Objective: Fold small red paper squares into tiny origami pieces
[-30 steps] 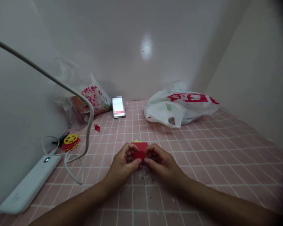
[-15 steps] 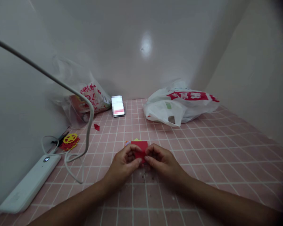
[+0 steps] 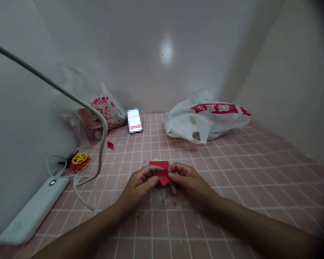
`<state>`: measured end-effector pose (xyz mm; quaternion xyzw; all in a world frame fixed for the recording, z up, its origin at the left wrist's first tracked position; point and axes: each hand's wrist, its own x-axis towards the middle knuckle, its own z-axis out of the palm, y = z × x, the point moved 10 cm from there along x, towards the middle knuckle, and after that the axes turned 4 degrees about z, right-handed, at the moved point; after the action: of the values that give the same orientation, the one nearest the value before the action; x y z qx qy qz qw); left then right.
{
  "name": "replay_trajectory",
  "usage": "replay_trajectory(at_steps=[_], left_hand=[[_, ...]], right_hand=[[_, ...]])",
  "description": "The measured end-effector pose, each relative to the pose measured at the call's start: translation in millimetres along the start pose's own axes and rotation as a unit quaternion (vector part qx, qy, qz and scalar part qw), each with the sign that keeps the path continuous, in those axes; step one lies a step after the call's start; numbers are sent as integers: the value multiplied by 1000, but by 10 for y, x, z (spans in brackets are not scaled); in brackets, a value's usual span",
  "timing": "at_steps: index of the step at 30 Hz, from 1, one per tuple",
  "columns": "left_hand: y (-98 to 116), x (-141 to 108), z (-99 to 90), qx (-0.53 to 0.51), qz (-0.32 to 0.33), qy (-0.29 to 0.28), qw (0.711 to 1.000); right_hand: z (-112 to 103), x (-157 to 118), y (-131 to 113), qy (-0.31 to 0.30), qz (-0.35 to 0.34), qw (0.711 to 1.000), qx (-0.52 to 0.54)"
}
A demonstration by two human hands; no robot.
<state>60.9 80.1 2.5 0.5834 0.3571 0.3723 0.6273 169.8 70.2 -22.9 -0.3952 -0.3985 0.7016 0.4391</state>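
Observation:
A small piece of red paper is held between my two hands, its lower end narrowing toward a corner. My left hand pinches its left side between thumb and fingers. On the right side, my right hand grips it, with one finger reaching underneath. Just behind the held piece lies a flat red sheet, with a yellow corner and a patterned scrap showing at its edges.
A white power bank with a cable is at left, near yellow and red cutouts. A small red folded paper, a phone and two plastic bags stand farther back on the pink tiled surface.
The held red paper now shows more of its face and a lower corner between my hands. My fingers have shifted on it, and a right finger now extends below.

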Motion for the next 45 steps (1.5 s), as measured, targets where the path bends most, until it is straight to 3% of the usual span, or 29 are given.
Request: replay_trajectory(at_steps=[3,14,25,38,45], left_hand=[[7,1,47,-35,-1,-12,999],[-100,1,-43,-81,-46,33,995],[-167,6,-58,-110,-59,42,991],[-95,16,-8,-121,-44,22,991],[-25,26,-35,-66,-8,27,997]], right_hand=[[8,3,9,-5,13,1000,18],[60,27,37,-57,-2,998,17],[78,17,-19,-42,-2,999,-4],[60,19,-4,-56,-17,998,17],[87,2,-20,-67,-26,997,1]])
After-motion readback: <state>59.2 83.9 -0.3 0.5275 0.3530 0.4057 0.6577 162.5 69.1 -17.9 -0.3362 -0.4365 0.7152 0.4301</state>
